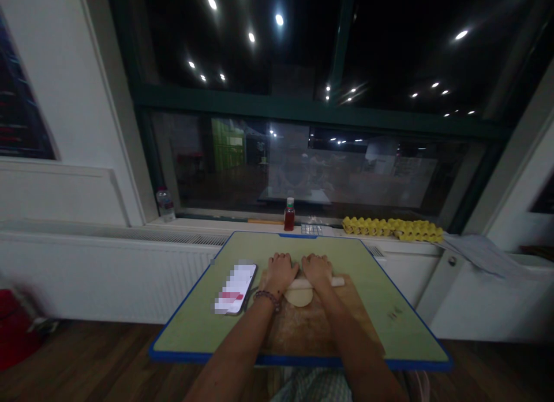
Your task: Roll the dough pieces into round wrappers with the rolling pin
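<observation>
Both my hands press on a pale rolling pin [303, 283] that lies across a round, flat piece of dough [299, 298]. My left hand [281, 270] is curled over the pin's left part, with a beaded bracelet on that wrist. Over the right part bends my right hand [317, 270], and the pin's end sticks out beyond it. The dough's near edge shows below the pin; the rest is hidden under pin and hands. Beneath them is a brown wooden board [303, 335], dusted with what looks like flour.
A phone [236, 289] with a lit screen lies left of the board on the green, blue-edged table [194, 330]. On the windowsill stand a red sauce bottle [289, 216], a clear bottle [165, 205] and yellow egg trays [392, 229]. A white radiator [108, 280] is behind.
</observation>
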{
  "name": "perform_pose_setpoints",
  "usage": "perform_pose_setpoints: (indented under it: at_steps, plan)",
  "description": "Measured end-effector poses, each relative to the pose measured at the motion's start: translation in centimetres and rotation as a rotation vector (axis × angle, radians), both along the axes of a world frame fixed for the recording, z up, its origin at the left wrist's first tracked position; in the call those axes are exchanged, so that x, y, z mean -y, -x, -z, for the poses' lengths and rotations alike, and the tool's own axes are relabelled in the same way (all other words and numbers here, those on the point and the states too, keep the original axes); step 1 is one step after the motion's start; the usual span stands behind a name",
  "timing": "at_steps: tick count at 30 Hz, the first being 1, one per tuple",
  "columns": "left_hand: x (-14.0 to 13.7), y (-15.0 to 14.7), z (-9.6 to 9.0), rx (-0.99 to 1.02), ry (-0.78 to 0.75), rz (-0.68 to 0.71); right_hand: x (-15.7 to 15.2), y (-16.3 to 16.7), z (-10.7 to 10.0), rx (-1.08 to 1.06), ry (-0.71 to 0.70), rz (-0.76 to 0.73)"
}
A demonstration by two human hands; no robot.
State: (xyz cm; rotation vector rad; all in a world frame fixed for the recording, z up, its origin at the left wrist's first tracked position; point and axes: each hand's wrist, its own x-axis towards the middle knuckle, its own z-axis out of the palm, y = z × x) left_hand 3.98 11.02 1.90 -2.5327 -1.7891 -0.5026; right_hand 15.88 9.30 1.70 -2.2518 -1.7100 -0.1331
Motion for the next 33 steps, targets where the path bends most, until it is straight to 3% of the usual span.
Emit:
perform_pose_setpoints:
  at_steps: [6, 12, 21, 26, 33]
  plan:
    - [0.6, 0.0, 0.5, -0.031, 0.073, -0.027, 1.2, 0.1, 0.0, 0.053, 0.027, -0.039]
    - [2.0, 0.3, 0.6, -0.167, -0.02, 0.093, 2.6, 0.1, 0.0, 0.183, 0.049, -0.192]
    - [4.4, 0.5, 0.0, -0.138, -0.055, 0.124, 4.0, 0.2, 0.7, 0.211, 0.002, -0.2]
    - [3.8, 0.3, 0.5, -0.066, -0.052, 0.064, 3.7, 0.1, 0.8, 0.208, -0.004, -0.177]
    - [1.7, -0.2, 0.6, -0.033, -0.008, 0.0, 2.0, 0.0, 0.2, 0.175, 0.13, -0.172]
